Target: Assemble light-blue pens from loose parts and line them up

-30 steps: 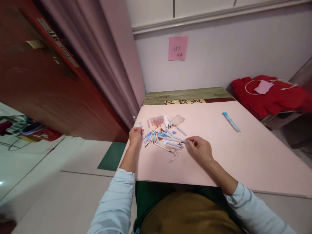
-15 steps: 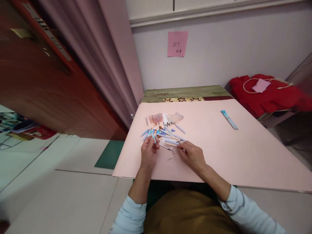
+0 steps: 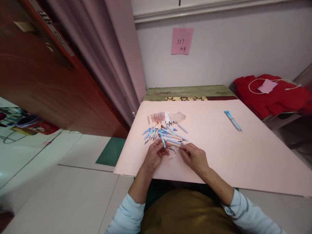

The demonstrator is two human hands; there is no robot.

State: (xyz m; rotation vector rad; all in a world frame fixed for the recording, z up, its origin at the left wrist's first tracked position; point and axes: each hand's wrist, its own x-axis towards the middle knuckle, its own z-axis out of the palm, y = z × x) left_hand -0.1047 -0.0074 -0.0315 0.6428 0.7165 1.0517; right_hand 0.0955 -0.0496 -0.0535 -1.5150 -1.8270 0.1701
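A heap of pen parts point(image 3: 164, 130) lies on the pink sheet point(image 3: 219, 149): blue barrels, refills, small caps and clear tips. My left hand point(image 3: 154, 156) is closed around a light blue pen piece point(image 3: 162, 141) that sticks up from its fingers, just below the heap. My right hand point(image 3: 195, 157) rests beside it, its fingers pinched on a small pale part that I cannot make out. Both hands nearly touch over the sheet's near side.
Two assembled blue pens point(image 3: 233, 120) lie apart at the right of the sheet. A red cloth point(image 3: 273, 94) with a white cord and pink paper sits at the far right. A pink note point(image 3: 181, 40) hangs on the wall. A curtain and wooden door stand left.
My left hand left the heap's left edge and came toward me with a blue pen piece in it. My right hand drew in from the heap's right side to meet it.
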